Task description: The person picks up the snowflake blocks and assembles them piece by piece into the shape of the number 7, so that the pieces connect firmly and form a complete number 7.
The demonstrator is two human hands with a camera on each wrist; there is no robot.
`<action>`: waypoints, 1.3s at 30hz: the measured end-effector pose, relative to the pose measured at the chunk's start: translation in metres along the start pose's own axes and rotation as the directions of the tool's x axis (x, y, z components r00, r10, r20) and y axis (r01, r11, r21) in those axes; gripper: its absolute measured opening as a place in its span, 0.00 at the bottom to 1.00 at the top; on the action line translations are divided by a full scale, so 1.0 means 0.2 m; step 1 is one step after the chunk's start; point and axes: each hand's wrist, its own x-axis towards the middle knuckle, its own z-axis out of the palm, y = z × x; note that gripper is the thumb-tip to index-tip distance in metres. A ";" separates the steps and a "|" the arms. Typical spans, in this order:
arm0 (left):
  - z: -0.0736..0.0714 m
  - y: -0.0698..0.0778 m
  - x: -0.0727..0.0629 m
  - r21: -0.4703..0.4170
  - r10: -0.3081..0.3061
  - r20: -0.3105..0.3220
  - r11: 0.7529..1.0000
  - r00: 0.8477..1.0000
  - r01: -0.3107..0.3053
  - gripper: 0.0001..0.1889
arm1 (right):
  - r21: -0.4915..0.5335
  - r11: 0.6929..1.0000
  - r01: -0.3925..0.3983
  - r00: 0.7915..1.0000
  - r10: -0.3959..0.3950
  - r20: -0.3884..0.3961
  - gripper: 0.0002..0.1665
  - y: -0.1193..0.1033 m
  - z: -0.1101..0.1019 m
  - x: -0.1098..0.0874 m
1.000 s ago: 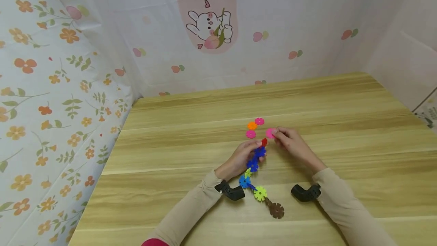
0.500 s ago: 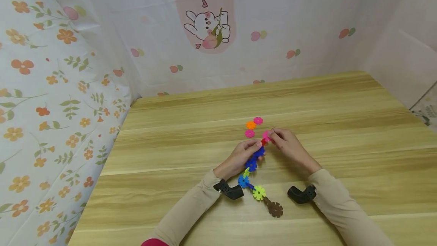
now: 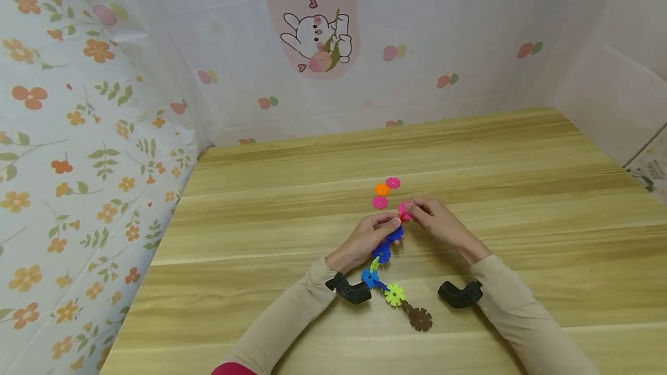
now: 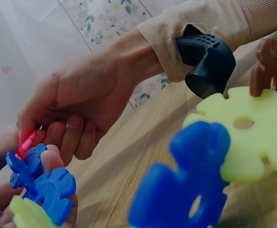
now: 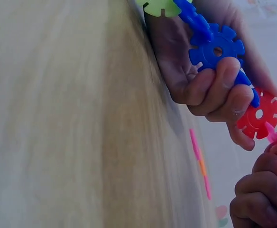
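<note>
A chain of notched plastic building discs runs from my left hand (image 3: 365,239) down to a brown disc (image 3: 420,319). Between them come blue discs (image 3: 383,253), a lighter blue one (image 3: 370,278) and a yellow-green disc (image 3: 395,295). My left fingers and thumb pinch the chain's far end around a red disc (image 5: 259,114) and the blue ones beside it. With thumb and fingers my right hand (image 3: 443,221) pinches a pink disc (image 3: 403,209). In the right wrist view the pink disc's edge meets the red disc's rim at a notch.
Just beyond the hands, a pink disc (image 3: 393,182), an orange disc (image 3: 382,190) and another pink disc (image 3: 380,202) lie on the wooden table (image 3: 271,201). Black wrist mounts (image 3: 461,294) sit on both sleeves. Patterned cloth (image 3: 234,33) hangs behind the table and at its left.
My right hand has brought the pink disc leftward and down, from apart to against the red disc. The left hand keeps its grip on the chain, almost in place.
</note>
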 end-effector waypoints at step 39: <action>0.01 0.02 0.00 -0.247 -0.032 -0.026 0.969 0.999 0.024 0.14 | -0.495 0.868 0.045 0.999 -0.036 0.029 0.18 0.13 -0.12 0.44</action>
